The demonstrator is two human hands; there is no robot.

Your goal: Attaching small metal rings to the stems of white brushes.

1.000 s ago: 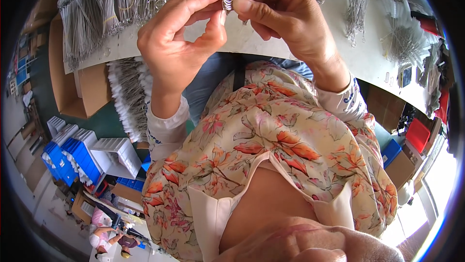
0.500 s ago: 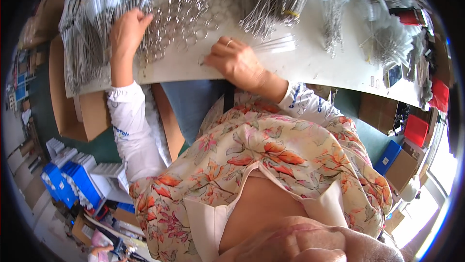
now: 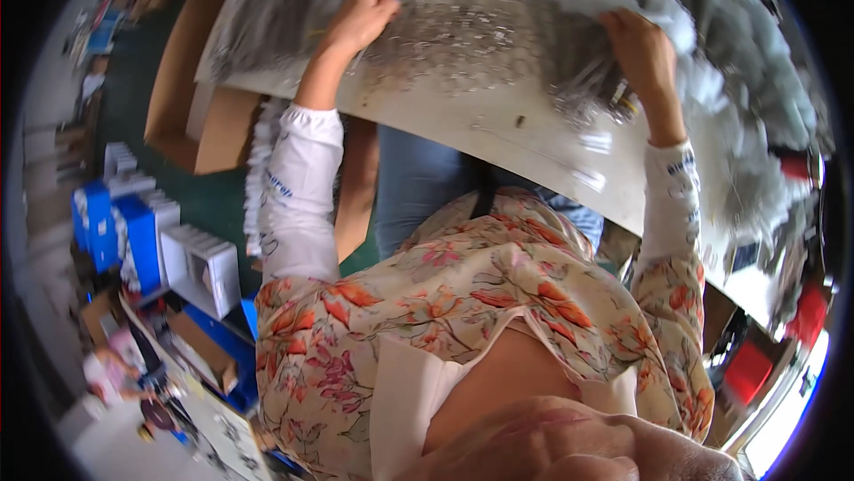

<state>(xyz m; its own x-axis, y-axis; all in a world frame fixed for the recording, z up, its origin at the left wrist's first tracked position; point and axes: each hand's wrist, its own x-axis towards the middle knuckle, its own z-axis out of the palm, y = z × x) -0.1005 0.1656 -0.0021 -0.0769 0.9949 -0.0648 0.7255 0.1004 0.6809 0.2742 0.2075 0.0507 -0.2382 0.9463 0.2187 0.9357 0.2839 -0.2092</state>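
Head view, only one; blur over most of the tabletop. Left hand (image 3: pixel 360 18): at the right edge of the left pile of wire-stemmed pieces (image 3: pixel 276 23), fingers curled, thumb side toward the rings. Can't tell if it has hold of anything. Right hand (image 3: pixel 644 49): over the right wire bundle (image 3: pixel 569 49), fingers bent down into its pale tips, near-closed by the look of it. Contact likely but smeared, can't confirm a grip.

Metal rings (image 3: pixel 454 45): loose spread on the white table (image 3: pixel 445 112) between the two hands, nearer the left one. Small dark piece (image 3: pixel 520 121) alone on the table, front of the rings. Short white strips (image 3: pixel 592 141) near the table's front edge, below the right bundle. More pale bristly bundles (image 3: pixel 756 125) right of the right forearm. Open cardboard box (image 3: pixel 218 129) beside the table's left end; blue crates (image 3: pixel 135 245) on the floor farther left.
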